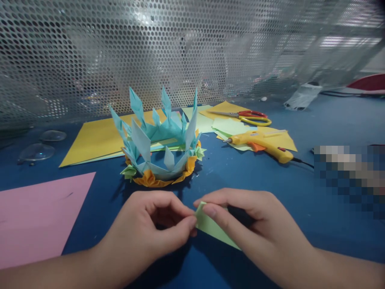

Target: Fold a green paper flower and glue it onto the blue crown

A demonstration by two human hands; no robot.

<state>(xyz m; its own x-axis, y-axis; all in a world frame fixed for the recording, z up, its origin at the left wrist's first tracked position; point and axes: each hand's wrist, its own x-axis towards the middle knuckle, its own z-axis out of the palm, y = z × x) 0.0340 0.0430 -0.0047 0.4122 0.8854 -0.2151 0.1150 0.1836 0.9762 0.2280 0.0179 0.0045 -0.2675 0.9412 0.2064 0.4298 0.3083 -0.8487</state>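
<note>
On a blue table (228,172), a spiky paper crown (153,132) stands upright; just in front of it, your left hand (153,224) and right hand (261,224), fingertips nearly meeting, each pinch a folded green paper (215,228).

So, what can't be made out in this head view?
- Head view: part of the light green paper, hidden by the right hand.
- Head view: pink sheet's far side, cut by the left edge.
- Head view: whatever the pixelation at right covers.
- Head view: shapes behind the perforated screen, blurred.
</note>
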